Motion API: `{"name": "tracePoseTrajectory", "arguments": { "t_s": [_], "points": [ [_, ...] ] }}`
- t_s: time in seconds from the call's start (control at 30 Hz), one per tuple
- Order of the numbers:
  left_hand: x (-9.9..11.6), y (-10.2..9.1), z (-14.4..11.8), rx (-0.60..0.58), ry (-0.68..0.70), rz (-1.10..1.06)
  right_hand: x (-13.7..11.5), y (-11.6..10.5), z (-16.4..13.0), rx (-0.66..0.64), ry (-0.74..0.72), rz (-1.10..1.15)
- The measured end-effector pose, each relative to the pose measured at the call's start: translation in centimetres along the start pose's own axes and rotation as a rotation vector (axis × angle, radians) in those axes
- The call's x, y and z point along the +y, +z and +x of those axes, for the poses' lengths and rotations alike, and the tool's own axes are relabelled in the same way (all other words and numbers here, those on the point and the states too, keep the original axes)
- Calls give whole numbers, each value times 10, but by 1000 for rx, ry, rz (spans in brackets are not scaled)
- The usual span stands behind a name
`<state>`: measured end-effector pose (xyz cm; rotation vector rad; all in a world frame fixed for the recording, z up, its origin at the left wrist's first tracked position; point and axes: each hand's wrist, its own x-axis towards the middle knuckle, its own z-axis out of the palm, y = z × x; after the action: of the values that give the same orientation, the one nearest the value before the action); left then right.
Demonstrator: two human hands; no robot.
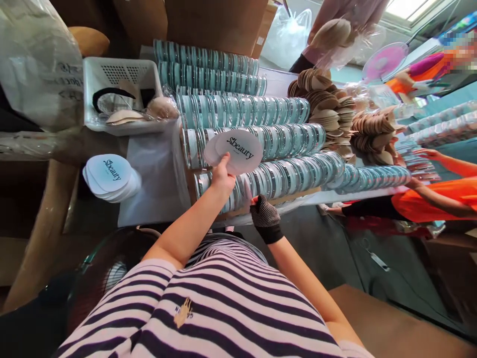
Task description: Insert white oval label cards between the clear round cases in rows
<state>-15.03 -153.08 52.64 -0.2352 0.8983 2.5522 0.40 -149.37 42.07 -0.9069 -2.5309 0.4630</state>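
Nearest the camera is a striped shirt (pixel 208 308), with both forearms reaching forward from it. The right hand (pixel 265 217) wears a dark dotted glove and sits at the near edge of the table (pixel 149 169), touching the nearest row of tins (pixel 290 176); its fingers are curled toward the row, but whether they hold a tin cannot be told. The left hand (pixel 222 175), bare, is raised just above the same rows. Its fingers are closed on the lower edge of a small stack of oval cards (pixel 234 151) (printed "Sbeauty"), which is held face-up over the tins.

To the left on the table, well apart from the hands, lies a second pile of cards (pixel 111 176). Beyond it stands a white basket (pixel 119 92) holding pads and a dark band. Further rows of tins run back toward a cardboard box (pixel 216 25).

To the right, stacks of beige pads (pixel 328 107) lie beyond the tins. Another person in an orange sleeve (pixel 432 199) reaches toward the far end of the rows. At the far end, a third person holds a bag of pads (pixel 335 35).
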Motion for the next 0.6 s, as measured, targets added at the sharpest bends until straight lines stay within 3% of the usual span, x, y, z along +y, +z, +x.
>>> {"name": "tracePoseTrajectory", "arguments": {
  "t_s": [0.23, 0.33, 0.5, 0.53, 0.6],
  "points": [
    [1, 0, -2, -10, -10, 13, -13, 2, 15, -163, -62, -101],
    [1, -1, -5, -13, 0, 9, -13, -4, 14, -290, -1, 144],
    [-3, -1, -9, -36, 43, -1, -2, -27, 27, -691, -29, 631],
    [-4, -1, -10, -34, 51, 2, 2, -33, 33, -675, -46, 647],
    [-6, 0, -11, -27, 59, 14, 9, -49, 51, -440, -63, 589]
  ]
}}
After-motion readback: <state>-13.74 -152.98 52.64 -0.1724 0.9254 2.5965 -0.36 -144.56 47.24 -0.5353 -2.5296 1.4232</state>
